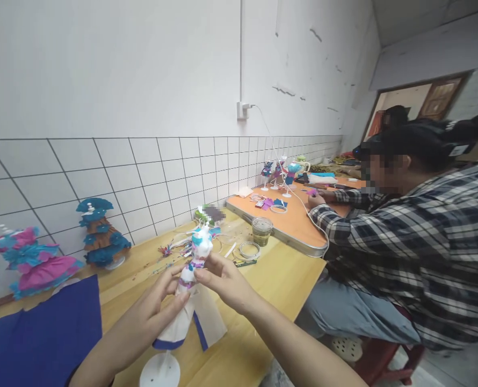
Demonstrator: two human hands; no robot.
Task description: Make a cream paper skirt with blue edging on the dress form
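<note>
A small white dress form point(202, 248) on a round white base point(160, 371) stands in front of me, slightly tilted. It wears a white dress with teal and purple bands at the chest and waist, and a blue hem point(170, 343). My left hand point(158, 309) wraps round the form from the left at the waist and upper skirt. From the right, my right hand point(229, 282) pinches at the waist, with the thumb on the front of the dress; its other fingers are partly hidden behind the form. A cream strip with a blue edge point(210, 320) lies just right of the skirt.
Two dressed forms, one pink and blue point(41, 263), one brown and blue point(102, 236), stand left by dark blue paper point(53, 333). A plastic cup point(262, 231), a ring point(249, 250) and a cutter point(245, 263) lie ahead. A co-worker point(384, 231) sits right at the orange table point(299, 226).
</note>
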